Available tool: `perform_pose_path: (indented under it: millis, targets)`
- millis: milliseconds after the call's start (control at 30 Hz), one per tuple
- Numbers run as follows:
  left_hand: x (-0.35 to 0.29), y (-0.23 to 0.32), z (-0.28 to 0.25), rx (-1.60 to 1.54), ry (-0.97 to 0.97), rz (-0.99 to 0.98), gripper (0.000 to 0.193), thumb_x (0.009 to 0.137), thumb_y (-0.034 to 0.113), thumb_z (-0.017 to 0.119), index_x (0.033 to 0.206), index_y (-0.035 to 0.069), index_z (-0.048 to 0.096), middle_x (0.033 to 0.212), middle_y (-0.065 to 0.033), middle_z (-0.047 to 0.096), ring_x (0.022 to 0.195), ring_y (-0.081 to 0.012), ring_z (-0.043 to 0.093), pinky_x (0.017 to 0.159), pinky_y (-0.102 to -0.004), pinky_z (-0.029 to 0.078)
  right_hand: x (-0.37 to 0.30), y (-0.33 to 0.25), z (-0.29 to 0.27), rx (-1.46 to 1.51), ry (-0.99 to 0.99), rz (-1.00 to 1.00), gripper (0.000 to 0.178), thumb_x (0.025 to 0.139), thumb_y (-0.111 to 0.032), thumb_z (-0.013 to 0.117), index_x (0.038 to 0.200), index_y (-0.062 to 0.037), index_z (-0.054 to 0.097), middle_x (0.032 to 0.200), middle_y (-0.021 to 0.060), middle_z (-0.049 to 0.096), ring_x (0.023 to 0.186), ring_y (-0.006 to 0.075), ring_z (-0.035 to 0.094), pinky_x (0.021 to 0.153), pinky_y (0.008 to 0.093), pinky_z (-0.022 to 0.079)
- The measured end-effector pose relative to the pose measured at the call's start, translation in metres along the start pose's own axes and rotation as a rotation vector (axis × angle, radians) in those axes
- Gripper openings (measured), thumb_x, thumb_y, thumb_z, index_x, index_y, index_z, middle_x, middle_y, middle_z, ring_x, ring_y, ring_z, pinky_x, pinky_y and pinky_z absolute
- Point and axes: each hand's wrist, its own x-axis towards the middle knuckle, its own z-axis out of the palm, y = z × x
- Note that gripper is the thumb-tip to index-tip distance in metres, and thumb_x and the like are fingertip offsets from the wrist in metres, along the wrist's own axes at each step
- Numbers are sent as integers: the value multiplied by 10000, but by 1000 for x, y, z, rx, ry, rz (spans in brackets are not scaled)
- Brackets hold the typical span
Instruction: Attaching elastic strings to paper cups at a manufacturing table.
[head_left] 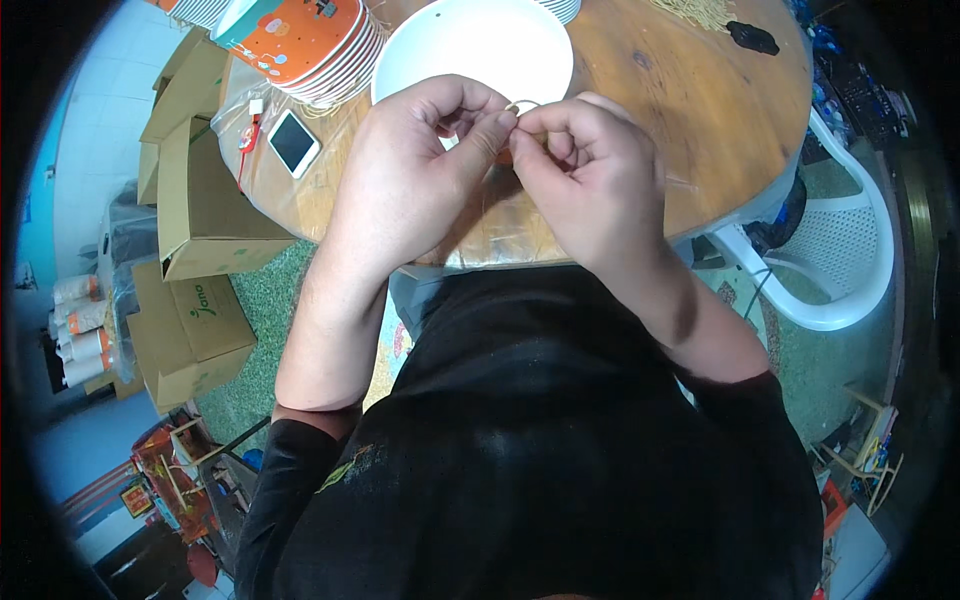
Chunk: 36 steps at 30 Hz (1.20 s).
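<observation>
Over the table's near edge, my left hand and my right hand meet fingertip to fingertip. Both pinch a thin pale cord, which curves in a small loop above the fingertips; its ends are hidden by my fingers. Just beyond the hands is a white round tub, its smooth inside facing me. My hands cover its near side, where a bit of orange shows below them. To the left stands a stack of nested tubs with orange and teal printing, and pale cords hang beside it.
On the round wooden table lie a white phone, a red cable, a bundle of pale cords and a black item. Open cardboard boxes stand left. A white plastic chair is at right.
</observation>
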Motion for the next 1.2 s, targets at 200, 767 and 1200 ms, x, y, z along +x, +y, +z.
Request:
perform_pose_path:
  millis: [200, 767, 1200]
  targets:
    - [-1, -2, 3, 20, -11, 65, 213, 1043, 67, 787, 1237, -15, 754, 1013, -22, 761, 953, -97, 674, 881, -295, 569, 3, 1, -9, 324, -136, 301, 91, 988, -45, 790, 978, -3, 709, 803, 26, 670, 723, 116, 661, 643, 302, 525]
    - [3, -14, 11, 333, 38, 477, 242, 915, 32, 854, 1149, 16, 791, 1081, -136, 779, 975, -300, 793, 843, -384, 637, 4, 21, -18, 829, -275, 599, 134, 1091, -141, 685, 1098, -26, 754, 919, -29, 686, 786, 29, 562, 704, 208, 453]
    - [-1, -24, 18, 343, 127, 509, 105, 942, 112, 840, 1018, 58, 792, 1032, -90, 813, 980, -302, 794, 873, -425, 633, 16, 4, -24, 579, -220, 557, 216, 1083, -170, 743, 1117, 38, 788, 951, 43, 773, 851, 76, 702, 778, 231, 556]
